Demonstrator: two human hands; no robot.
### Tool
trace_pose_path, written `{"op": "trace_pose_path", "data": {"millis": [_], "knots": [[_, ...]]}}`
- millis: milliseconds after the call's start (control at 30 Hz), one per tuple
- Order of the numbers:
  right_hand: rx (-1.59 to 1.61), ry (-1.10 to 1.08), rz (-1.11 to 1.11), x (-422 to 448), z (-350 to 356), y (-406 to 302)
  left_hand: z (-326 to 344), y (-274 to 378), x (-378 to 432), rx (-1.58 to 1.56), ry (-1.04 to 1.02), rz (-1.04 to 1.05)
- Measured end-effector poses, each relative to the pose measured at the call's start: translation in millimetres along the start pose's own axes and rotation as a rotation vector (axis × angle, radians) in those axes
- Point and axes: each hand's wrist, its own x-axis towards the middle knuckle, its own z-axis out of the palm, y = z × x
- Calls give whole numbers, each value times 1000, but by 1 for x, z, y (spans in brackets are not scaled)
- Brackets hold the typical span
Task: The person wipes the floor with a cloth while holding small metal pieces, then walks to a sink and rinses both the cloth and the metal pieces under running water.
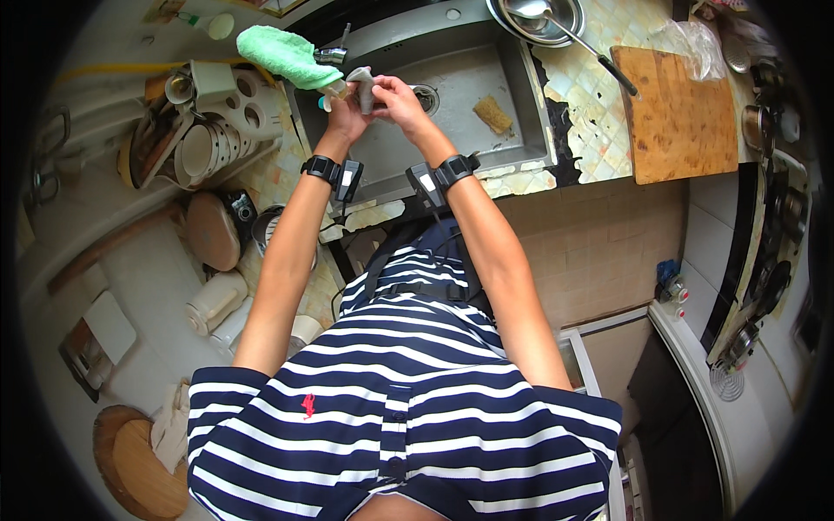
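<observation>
A small piece of grey cloth (362, 90) is pinched between my left hand (350, 122) and my right hand (399, 106), over the left part of the metal sink (449, 65). Just beyond my left hand, a light green fluffy cloth (280, 55) covers something with a pale neck. Whether my left hand touches that neck, I cannot tell. Behind it, the chrome faucet (331, 55) is partly hidden. A brown scrubbing sponge (493, 115) lies on the sink floor, right of the drain (427, 99).
Bowls and plates stand in a dish rack (260, 124) to the left. At the right are a metal bowl (573, 32) with a ladle (580, 42) across it, a wooden cutting board (677, 124) and a clear plastic bag (697, 49). The worktop's edge (521, 182) is chipped.
</observation>
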Motion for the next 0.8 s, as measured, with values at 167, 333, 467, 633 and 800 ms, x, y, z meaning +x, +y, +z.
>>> {"op": "trace_pose_path", "data": {"millis": [167,333,467,633,800], "knots": [[-131,133,-112,6,10,13,-23,-10,12,186,86,173],[-408,173,-195,12,0,12,-6,-6,2,410,189,170],[-429,231,-244,13,3,-8,-21,7,-11,659,225,177],[-265,110,-227,22,2,-20,11,21,-34,917,285,107],[-389,13,-295,40,4,-6,-9,16,-30,927,254,294]]}}
